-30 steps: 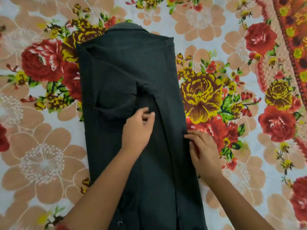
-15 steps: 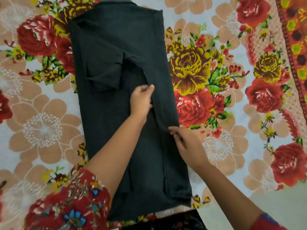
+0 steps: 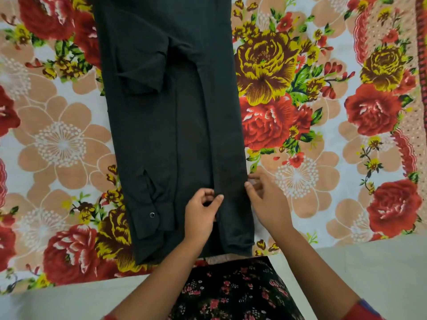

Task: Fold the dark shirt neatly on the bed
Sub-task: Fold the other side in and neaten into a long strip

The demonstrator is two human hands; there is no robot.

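There is one view only, from a camera worn on the person's head. It faces forward and steeply down onto the bed [image 3: 64, 144], from quite near. The left hand [image 3: 201, 215] and right hand [image 3: 268, 202] enter from the bottom edge, and the dark shirt [image 3: 166, 125] runs out past the top edge.

Left hand [image 3: 200, 214] pinches a fold of the dark shirt [image 3: 171, 125]; right hand [image 3: 269, 200] touches its right edge.
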